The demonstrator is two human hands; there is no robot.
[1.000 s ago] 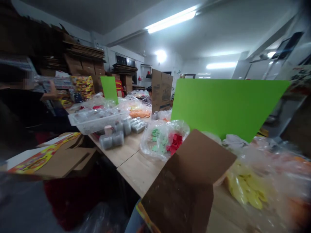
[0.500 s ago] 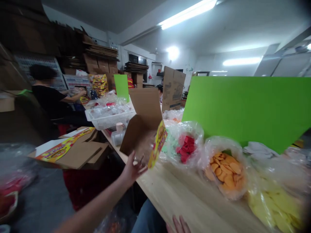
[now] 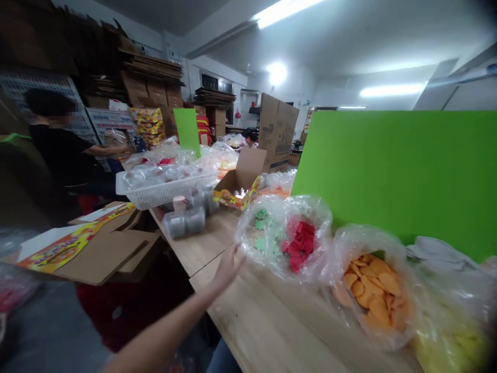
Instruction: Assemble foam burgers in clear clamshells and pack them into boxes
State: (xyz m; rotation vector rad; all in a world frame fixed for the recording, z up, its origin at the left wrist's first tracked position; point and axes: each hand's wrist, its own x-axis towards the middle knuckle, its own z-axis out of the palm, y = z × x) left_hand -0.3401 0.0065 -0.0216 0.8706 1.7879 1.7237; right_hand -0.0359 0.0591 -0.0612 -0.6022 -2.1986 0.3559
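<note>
My left hand [image 3: 228,267] is over the wooden table, a little blurred, with its fingers stretched out and nothing visible in them. Its fingertips are beside a clear plastic bag of green shapes [image 3: 262,225]; whether they touch it I cannot tell. Further back on the table stands an open cardboard display box [image 3: 237,189] with a yellow printed front and its lid raised. Clear plastic jars [image 3: 184,223] lie near the table's left edge. My right hand is out of view.
Bags of red pieces [image 3: 301,243], orange discs [image 3: 375,290] and yellow pieces [image 3: 450,336] line the right side, before a green board [image 3: 396,176]. A white basket [image 3: 166,194] stands back left. Flat printed cartons [image 3: 101,254] are stacked left. A person [image 3: 58,140] sits beyond.
The display box, held in my left hand before, now stands further back on the table, let go. My left hand has drawn away from it. My right hand has left the view.
</note>
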